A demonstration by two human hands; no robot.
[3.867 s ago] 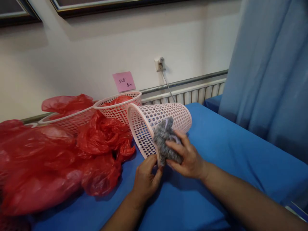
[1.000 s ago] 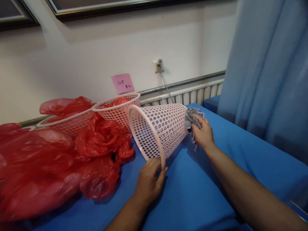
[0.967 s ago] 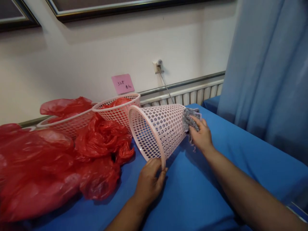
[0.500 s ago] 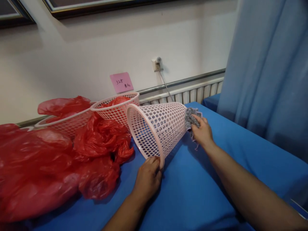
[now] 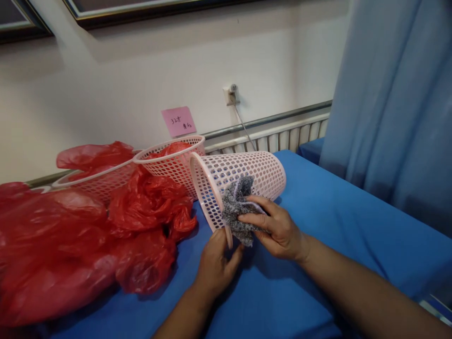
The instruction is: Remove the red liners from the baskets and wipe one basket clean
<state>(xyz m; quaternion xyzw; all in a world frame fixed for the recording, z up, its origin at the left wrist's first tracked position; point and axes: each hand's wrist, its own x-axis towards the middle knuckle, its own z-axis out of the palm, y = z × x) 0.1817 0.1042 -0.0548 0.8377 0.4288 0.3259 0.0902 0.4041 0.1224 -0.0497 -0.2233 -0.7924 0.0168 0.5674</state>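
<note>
A pale pink perforated wastebasket (image 5: 257,169) lies tipped on its side over the blue-covered surface (image 5: 318,263), its mouth facing left. My left hand (image 5: 217,263) grips the lower part of its rim, fingers inside the mouth and thumb outside. Bunched in my right hand (image 5: 278,230) is a grey cleaning cloth (image 5: 238,209), which rests against the basket's outer side close to the rim. The cloth hides part of the rim and some of the holes.
Red plastic bags (image 5: 70,249) are heaped on the left. Behind them stand another pink basket (image 5: 169,162) and a further basket (image 5: 102,181), both with red bags. A radiator (image 5: 278,139), wall socket (image 5: 232,95) and pink note (image 5: 179,121) are at the wall; a blue curtain (image 5: 391,108) hangs right.
My right hand has brought the cloth from the basket's base leftward and down to near its rim. The basket has shifted slightly, its base now lower and farther right.
</note>
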